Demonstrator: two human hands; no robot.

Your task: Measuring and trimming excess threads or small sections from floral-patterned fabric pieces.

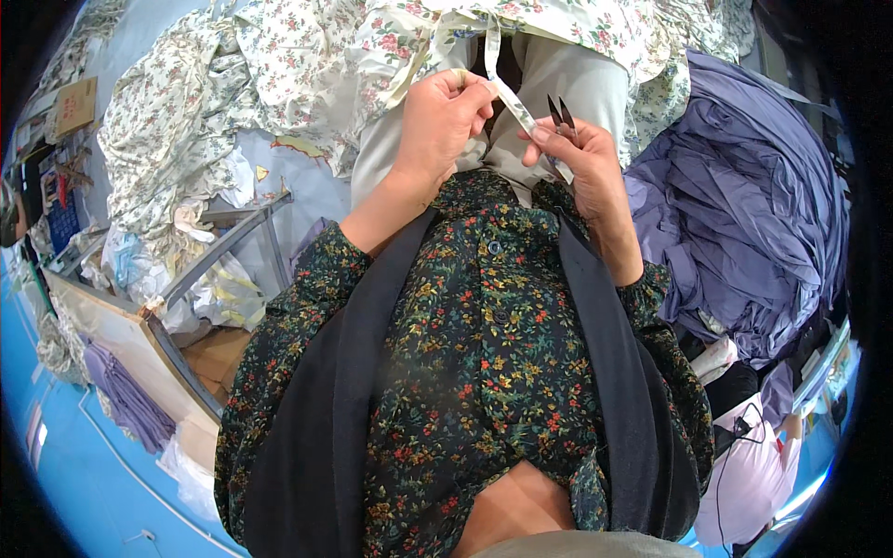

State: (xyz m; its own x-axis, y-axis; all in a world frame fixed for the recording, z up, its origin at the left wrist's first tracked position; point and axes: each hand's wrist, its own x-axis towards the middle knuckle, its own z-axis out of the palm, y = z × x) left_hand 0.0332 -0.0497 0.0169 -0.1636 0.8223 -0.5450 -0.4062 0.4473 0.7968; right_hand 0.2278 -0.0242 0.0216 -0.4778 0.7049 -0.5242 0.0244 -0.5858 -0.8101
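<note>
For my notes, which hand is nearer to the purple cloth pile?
Right. The right hand is to the left of the purple cloth pile; the left hand is farther left, pinching the white strip.

Left hand [441, 126] pinching, right hand [593, 172] curled, forearms [381, 209] angled inward

I see the cloth strip [517, 112] above the person's thighs [581, 79], with the left hand [445, 121] at its left and the right hand [588, 167] at its right; the snips [567, 116] are in this right hand. Before the strip lies a wide cloth [558, 20]. Farther left of it is a cloth pile [167, 121]; farther right, a fabric heap [744, 186].
</note>
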